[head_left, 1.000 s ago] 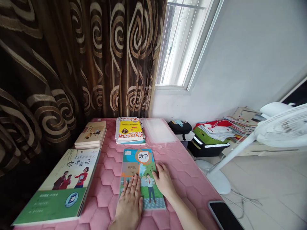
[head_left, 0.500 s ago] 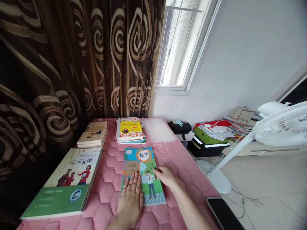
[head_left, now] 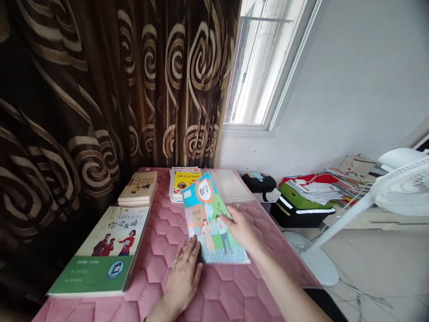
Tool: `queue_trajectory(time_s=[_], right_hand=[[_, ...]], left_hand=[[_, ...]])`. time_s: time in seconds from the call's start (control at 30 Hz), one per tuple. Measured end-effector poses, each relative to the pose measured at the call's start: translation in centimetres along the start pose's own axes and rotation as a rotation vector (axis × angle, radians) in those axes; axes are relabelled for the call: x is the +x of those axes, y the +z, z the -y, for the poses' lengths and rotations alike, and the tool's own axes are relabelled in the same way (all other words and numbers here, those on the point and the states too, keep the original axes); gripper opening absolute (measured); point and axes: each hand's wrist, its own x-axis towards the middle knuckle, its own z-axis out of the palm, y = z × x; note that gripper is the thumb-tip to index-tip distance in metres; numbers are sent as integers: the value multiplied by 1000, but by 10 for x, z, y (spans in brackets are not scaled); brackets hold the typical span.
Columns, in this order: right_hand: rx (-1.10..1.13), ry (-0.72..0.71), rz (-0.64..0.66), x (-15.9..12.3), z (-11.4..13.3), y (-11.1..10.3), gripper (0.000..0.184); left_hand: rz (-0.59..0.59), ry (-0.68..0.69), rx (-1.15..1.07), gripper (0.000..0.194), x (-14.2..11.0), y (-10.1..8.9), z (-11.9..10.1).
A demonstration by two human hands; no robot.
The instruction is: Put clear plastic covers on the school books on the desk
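The blue-and-green illustrated paperback [head_left: 219, 232] is grasped at its right edge by the right hand [head_left: 241, 229] — held slanted over the pink hexagon-quilted cover [head_left: 159, 243]; by its lower-left corner, the left hand [head_left: 183, 276] is placed — fingers unclenched, extended.

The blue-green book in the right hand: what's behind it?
A stack of books with yellow on top, partly visible; the blue-green book hides its near right corner.

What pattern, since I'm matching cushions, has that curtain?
Curtain: beige swirls on dark brown, clearest in head view.
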Motion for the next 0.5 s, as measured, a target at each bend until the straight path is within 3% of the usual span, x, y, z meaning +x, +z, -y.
queue_trajectory(time_s=[0.1,0.2,0.3,0.4,0.5], right_hand=[[-490,-208,-57,7,33,-17,36],[-843,-442,9,-7,30,-5,51],[-1058,-611,197,-37,-9,26,58],[-1142,-695,391,-72,-57,54,60],[-1101,-709,358,-95,-86,64,62]], left_hand=[[1,-175,28,44,1,-5,20],[-111,-366,26,41,0,-6,50],[-285,-509,-31,40,-3,-8,81],[-378,-532,-119,38,-6,-11,101],[-388,-470,-196,35,-6,-9,105]])
